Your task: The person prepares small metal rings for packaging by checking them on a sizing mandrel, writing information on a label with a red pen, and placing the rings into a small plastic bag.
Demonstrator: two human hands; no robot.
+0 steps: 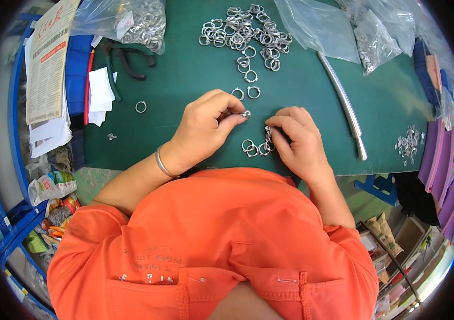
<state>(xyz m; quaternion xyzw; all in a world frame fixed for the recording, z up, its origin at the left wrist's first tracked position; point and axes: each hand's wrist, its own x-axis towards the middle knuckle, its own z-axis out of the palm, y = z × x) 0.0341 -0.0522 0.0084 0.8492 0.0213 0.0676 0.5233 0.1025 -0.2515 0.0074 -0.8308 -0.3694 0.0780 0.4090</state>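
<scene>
Between the thumb and forefinger of my left hand (207, 120) is a small silver-coloured metal ring (246, 114), seen nearly edge-on. My right hand (301, 138), to the right and slightly lower, pinches another metal ring (268, 130) at its fingertips. Just below those fingertips a short row of rings (252, 149) lies on the green table mat, close to the table's front edge. Two loose rings (253, 92) rest just beyond my left fingertips. From there a trail of rings leads up to a large pile of rings (239, 34) at the back.
A tapered steel ring mandrel (341, 94) lies at right. Small metal pieces (409, 144) are heaped near the right edge. Plastic bags of rings (143, 28) stand at the back. Green-handled pliers (125, 60), a single ring (141, 107) and a newspaper (49, 64) are at left.
</scene>
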